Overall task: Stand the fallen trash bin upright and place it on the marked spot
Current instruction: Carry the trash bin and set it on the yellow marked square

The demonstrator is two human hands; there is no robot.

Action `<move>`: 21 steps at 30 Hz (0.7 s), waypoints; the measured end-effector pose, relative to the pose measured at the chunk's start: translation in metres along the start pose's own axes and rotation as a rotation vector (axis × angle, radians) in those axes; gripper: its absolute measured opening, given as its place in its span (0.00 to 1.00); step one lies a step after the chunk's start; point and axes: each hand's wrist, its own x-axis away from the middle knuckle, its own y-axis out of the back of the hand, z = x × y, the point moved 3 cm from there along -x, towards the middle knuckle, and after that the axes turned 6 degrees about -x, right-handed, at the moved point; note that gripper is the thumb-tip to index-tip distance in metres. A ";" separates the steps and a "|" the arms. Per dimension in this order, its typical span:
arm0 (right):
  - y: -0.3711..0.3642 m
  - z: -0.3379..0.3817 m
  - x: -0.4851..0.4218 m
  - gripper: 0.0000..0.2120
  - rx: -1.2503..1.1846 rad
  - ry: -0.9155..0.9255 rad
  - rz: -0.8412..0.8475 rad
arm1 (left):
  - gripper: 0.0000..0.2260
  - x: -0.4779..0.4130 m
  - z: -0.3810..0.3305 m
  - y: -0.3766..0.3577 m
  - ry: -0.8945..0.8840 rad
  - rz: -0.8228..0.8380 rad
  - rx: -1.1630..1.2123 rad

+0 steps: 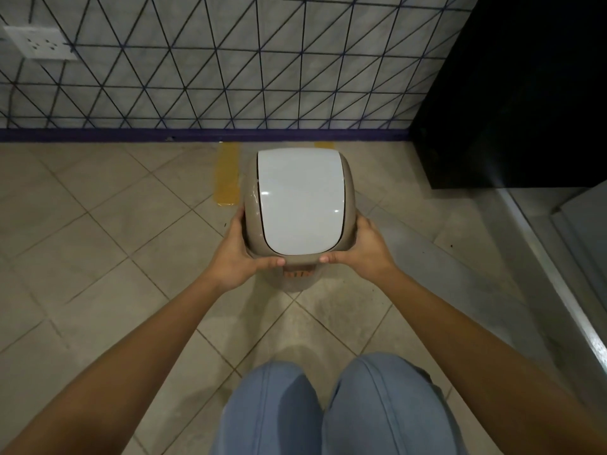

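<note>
The trash bin [299, 205] is beige with a white swing lid and stands upright, seen from above. My left hand [238, 254] grips its near left side, thumb on the front rim. My right hand [359, 249] grips the near right side the same way. Both hands hold the bin by its top collar. Yellow tape marks [227, 174] lie on the floor by the wall; one long strip shows left of the bin and a small piece [323, 145] shows behind it. The bin hides the rest of the marked spot. Whether the bin rests on the floor I cannot tell.
A tiled wall with a dark baseboard [197, 135] runs just behind the bin. A black cabinet [512, 103] stands at the right. A metal threshold [565, 290] runs along the right side. A wall socket [41, 42] is at upper left. My knees [331, 408] are below.
</note>
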 end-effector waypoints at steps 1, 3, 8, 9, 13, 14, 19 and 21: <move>0.000 0.001 -0.004 0.56 0.001 0.004 -0.003 | 0.57 -0.004 0.000 0.002 0.001 -0.006 -0.005; -0.001 0.003 -0.012 0.56 -0.003 0.009 -0.009 | 0.57 -0.011 0.000 0.005 0.009 -0.015 -0.008; -0.002 0.009 -0.032 0.58 -0.046 0.000 0.012 | 0.57 -0.026 0.003 0.010 0.042 -0.034 -0.007; -0.002 0.010 -0.036 0.58 -0.052 -0.003 0.016 | 0.57 -0.029 0.003 0.011 0.044 -0.039 -0.010; -0.002 0.013 -0.051 0.60 -0.042 -0.014 0.027 | 0.56 -0.041 0.001 0.015 0.050 -0.041 0.005; -0.001 0.013 -0.054 0.60 -0.041 -0.015 0.027 | 0.55 -0.043 0.000 0.015 0.056 -0.044 0.005; 0.000 0.018 -0.068 0.59 -0.058 -0.015 0.058 | 0.55 -0.054 -0.002 0.019 0.093 -0.043 0.003; 0.003 0.020 -0.073 0.59 -0.046 -0.015 0.069 | 0.55 -0.057 -0.006 0.018 0.113 -0.041 -0.004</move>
